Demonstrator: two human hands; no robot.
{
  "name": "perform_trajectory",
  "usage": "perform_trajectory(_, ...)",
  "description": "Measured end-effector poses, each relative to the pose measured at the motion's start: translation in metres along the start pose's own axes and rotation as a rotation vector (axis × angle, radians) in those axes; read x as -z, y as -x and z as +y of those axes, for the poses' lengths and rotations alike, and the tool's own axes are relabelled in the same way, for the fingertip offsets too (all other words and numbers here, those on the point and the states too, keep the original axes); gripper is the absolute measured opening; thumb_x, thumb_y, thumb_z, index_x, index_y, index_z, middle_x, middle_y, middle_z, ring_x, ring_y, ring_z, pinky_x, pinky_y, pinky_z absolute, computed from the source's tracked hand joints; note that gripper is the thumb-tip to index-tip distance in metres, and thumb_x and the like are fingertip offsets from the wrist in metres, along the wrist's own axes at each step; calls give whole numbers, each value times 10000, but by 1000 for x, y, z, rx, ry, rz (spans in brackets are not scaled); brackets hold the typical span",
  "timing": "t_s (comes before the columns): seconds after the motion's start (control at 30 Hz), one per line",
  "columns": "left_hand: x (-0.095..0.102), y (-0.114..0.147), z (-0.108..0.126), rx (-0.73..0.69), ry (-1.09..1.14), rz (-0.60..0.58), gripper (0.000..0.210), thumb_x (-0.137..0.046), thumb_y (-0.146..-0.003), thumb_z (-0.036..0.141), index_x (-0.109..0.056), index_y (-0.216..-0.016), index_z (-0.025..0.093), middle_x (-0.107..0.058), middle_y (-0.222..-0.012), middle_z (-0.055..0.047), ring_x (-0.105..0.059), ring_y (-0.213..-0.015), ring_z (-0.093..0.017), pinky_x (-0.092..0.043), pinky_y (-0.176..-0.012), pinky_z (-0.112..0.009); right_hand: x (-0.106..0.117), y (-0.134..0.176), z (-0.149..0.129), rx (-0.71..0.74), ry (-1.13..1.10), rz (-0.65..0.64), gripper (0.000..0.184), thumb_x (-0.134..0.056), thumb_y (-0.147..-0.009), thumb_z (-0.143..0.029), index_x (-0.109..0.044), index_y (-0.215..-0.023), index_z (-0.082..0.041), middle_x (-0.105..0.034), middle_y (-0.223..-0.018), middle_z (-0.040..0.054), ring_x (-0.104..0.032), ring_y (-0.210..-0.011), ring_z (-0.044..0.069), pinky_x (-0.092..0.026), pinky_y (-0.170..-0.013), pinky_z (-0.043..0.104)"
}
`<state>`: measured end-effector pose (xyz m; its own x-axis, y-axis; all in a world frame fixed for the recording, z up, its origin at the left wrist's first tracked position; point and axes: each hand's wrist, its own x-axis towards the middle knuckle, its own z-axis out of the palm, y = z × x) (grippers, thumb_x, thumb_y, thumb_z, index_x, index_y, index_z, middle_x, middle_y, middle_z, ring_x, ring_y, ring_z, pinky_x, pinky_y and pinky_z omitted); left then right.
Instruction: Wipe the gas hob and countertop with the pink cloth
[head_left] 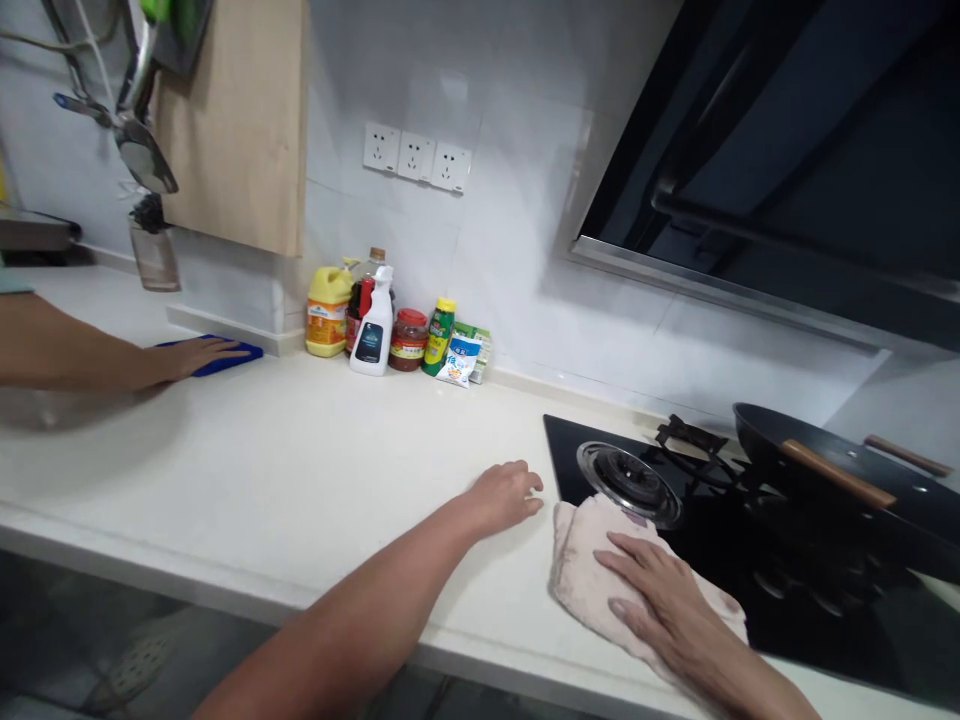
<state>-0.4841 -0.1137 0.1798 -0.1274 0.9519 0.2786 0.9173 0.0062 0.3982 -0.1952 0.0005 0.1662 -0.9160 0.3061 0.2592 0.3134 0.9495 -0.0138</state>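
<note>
My right hand (660,600) lies flat with spread fingers on a pale pink cloth (592,560). The cloth is bunched across the front left corner of the black glass stove (712,560) and the white countertop beside it. Left of the cloth, my left hand (506,497) is at the countertop (337,450) with loosely bent fingers and nothing in it. Whether its underside touches the surface I cannot tell. A round metal burner (630,480) shows just behind the cloth.
A co-worker's hand (199,357) presses a blue cloth (229,355) at the far left. A yellow jug (328,315), a white spray bottle (373,330), a red-lidded jar (409,342) and packets stand by the wall. A wok (847,460) sits right, under a dark range hood (787,170).
</note>
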Motion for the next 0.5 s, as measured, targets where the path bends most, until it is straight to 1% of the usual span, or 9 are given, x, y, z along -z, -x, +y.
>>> perform_trajectory(0.03,-2,-1,3,-15,3,-5,294,-563,-922,341,-691,-1158,221,-658,-1162,-61,-634,-1033,-237,-473,-914,-332,3,-3,1,-3,-31,-54,437,-519,-944,-518,-551,-1371,-431,-545,-1424,47,-506,-1294,278,-421,-1046,506)
perform_trajectory(0.1,-7,-3,7,-48,4,-3,276,-573,-923,329,-698,-1144,220,-658,-1144,-56,-633,-1024,-232,-478,-907,-330,5,-14,4,-8,-85,-108,461,-523,-938,-540,-538,-1380,-409,-506,-1451,60,-467,-1330,281,-382,-1086,527)
perform_trajectory(0.13,-8,-4,9,-61,5,14,267,-569,-929,321,-701,-1136,216,-659,-1128,-56,-634,-1015,-230,-483,-902,-332,4,-23,5,1,-108,-121,465,-518,-940,-543,-531,-1381,-397,-489,-1455,68,-450,-1339,280,-368,-1095,533)
perform_trajectory(0.2,-11,-6,12,-76,4,88,255,-545,-948,304,-701,-1124,205,-659,-1091,-60,-633,-996,-224,-493,-890,-336,-2,-45,6,37,-134,-112,445,-496,-955,-529,-525,-1368,-365,-480,-1426,87,-429,-1335,276,-355,-1095,540)
perform_trajectory(0.27,-11,-9,12,-80,2,194,251,-527,-963,291,-693,-1126,197,-655,-1063,-65,-630,-979,-214,-502,-877,-334,-12,-73,8,89,-134,-81,394,-466,-975,-498,-540,-1324,-331,-500,-1359,96,-436,-1298,270,-367,-1071,531)
perform_trajectory(0.37,-11,-10,10,-96,-9,331,243,-521,-976,293,-678,-1132,195,-647,-1038,-67,-627,-956,-200,-509,-855,-322,-32,-124,20,151,-109,-38,330,-400,-1005,-455,-562,-1230,-277,-536,-1237,87,-488,-1162,241,-411,-1002,476)
perform_trajectory(0.43,-11,-11,7,-113,-29,380,233,-522,-978,289,-672,-1132,198,-646,-1019,-65,-625,-950,-200,-508,-845,-323,-47,-161,34,162,-76,-10,321,-356,-1019,-431,-567,-1172,-244,-552,-1157,76,-500,-1069,222,-410,-977,449)
perform_trajectory(0.5,-11,-11,5,-128,-65,402,211,-533,-974,279,-670,-1115,202,-651,-999,-62,-626,-934,-202,-506,-835,-332,-60,-196,51,139,-43,16,316,-345,-1020,-415,-574,-1133,-229,-562,-1117,73,-494,-1035,222,-392,-979,443)
